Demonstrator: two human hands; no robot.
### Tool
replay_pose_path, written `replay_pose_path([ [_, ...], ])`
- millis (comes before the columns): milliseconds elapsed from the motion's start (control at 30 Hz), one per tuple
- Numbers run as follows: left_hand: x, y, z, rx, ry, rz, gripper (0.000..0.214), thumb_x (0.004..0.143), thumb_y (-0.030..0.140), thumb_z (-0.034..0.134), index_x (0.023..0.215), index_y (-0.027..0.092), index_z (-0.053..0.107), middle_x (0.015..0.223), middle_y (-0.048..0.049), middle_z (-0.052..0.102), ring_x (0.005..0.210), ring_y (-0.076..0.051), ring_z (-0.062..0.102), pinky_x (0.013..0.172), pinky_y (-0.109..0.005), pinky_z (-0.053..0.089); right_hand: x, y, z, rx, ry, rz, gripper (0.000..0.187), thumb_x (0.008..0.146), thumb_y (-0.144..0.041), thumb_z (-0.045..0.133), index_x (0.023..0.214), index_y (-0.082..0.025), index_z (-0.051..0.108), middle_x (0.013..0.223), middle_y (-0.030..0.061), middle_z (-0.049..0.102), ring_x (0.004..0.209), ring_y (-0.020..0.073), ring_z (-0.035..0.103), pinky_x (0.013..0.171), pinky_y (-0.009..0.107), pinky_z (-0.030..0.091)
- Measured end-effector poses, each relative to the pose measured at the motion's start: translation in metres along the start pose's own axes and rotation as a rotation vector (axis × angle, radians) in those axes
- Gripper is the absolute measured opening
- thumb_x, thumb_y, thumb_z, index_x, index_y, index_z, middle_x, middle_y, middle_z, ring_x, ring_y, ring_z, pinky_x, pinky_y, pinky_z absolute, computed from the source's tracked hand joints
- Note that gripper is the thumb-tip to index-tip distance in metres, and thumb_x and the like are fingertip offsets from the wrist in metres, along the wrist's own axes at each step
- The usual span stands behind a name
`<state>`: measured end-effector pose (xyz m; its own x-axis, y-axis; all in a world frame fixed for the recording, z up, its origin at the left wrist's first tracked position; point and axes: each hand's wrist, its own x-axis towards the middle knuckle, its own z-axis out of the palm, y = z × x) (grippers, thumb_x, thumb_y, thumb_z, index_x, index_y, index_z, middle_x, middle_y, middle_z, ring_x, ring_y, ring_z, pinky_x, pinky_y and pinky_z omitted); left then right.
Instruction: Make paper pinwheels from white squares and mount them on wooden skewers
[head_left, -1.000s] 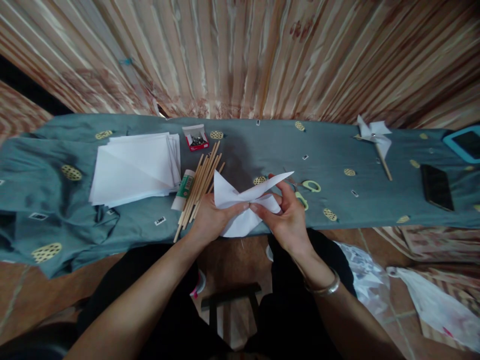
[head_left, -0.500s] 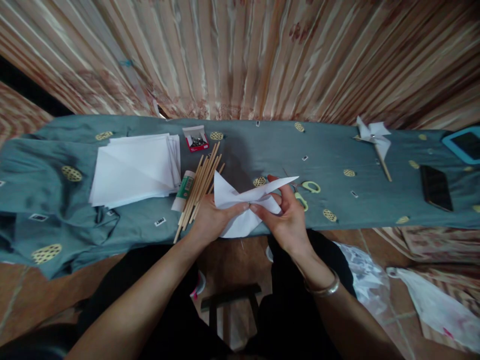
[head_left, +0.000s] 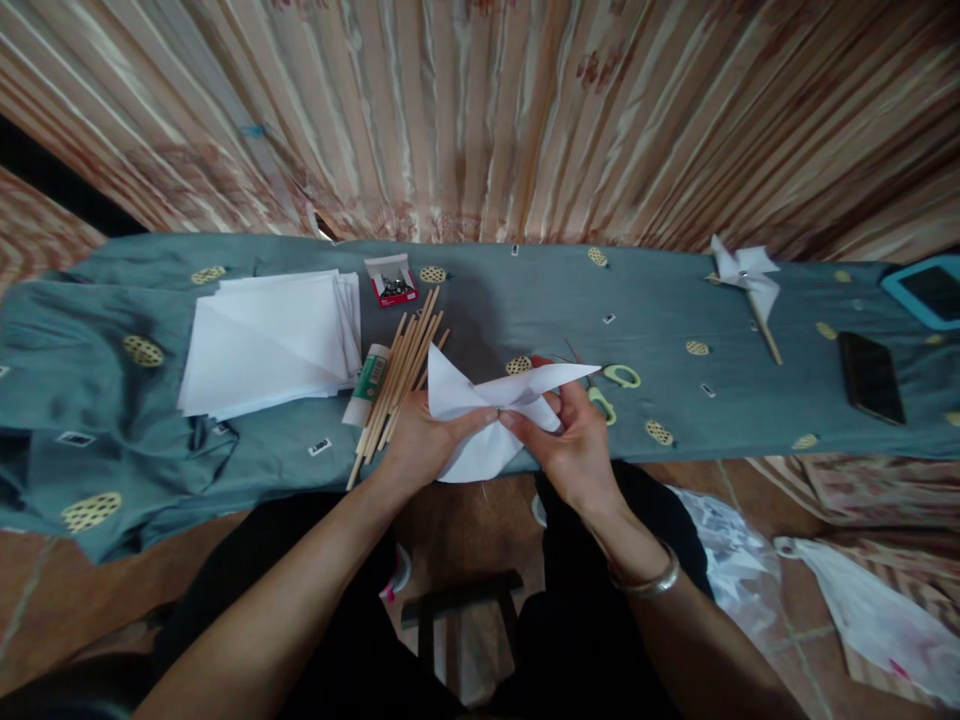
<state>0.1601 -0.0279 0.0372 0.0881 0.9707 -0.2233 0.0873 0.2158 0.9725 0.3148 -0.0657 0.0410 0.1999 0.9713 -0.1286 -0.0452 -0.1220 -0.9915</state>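
Note:
Between my two hands is a white paper pinwheel [head_left: 480, 455], its corners folded in toward the middle. My left hand [head_left: 420, 440] grips its left side, the thumb pressed near the centre. My right hand [head_left: 577, 445] holds the right side, with its thumb meeting the left one at a small dark spot in the middle. Fingers of both hands are partly hidden behind the paper. Just left of the pinwheel lies a bundle of wooden sticks [head_left: 401, 370]. Behind my right hand are scissors [head_left: 621, 376] with pale green handles.
On the cloth-covered table [head_left: 540, 290] lie a paper stack [head_left: 262, 340], a glue stick [head_left: 367, 383] and a small red box [head_left: 391, 280] of metal pins. Farther right are a pinwheel on a stick [head_left: 750, 275], a phone [head_left: 870, 377] and a blue-framed device [head_left: 934, 290].
The paper's upper right point has dipped slightly, and more of the scissors shows behind it. Both hands keep nearly the same hold.

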Motion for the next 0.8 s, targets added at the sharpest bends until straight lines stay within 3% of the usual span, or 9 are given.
replay_pose_path([
  [300,-0.0009,-0.0018,0.0009,-0.014,0.010,0.012,0.023,0.057,0.028,0.081,0.062,0.013,0.064,0.058,-0.0008,0.068,0.052,-0.014,0.060,0.046,-0.021,0.046,-0.0004,0.0030,-0.0001,-0.072,0.012,-0.019,0.057,0.070,-0.035,0.077,0.121,-0.024,0.054,0.087,-0.0012,0.072,0.075,0.0184,0.066,0.067,0.031,0.055],
  [633,0.0003,-0.0034,-0.0008,0.012,-0.001,0.035,0.022,0.058,0.027,0.081,0.072,0.014,0.069,0.069,-0.0033,0.073,0.066,-0.019,0.067,0.057,-0.024,0.054,0.0001,-0.0030,-0.0003,-0.062,-0.014,0.006,0.048,0.066,-0.032,0.081,0.106,-0.025,0.057,0.077,-0.0044,0.069,0.064,0.0156,0.063,0.058,0.027,0.050],
  [800,-0.0018,-0.0040,-0.0007,-0.034,-0.045,-0.024,0.027,0.058,0.029,0.082,0.076,0.013,0.071,0.074,-0.0045,0.074,0.071,-0.021,0.069,0.060,-0.027,0.055,0.0019,-0.0019,-0.0016,-0.062,-0.029,0.014,0.048,0.066,-0.034,0.080,0.106,-0.025,0.056,0.075,-0.0045,0.069,0.061,0.0157,0.063,0.057,0.028,0.050],
])
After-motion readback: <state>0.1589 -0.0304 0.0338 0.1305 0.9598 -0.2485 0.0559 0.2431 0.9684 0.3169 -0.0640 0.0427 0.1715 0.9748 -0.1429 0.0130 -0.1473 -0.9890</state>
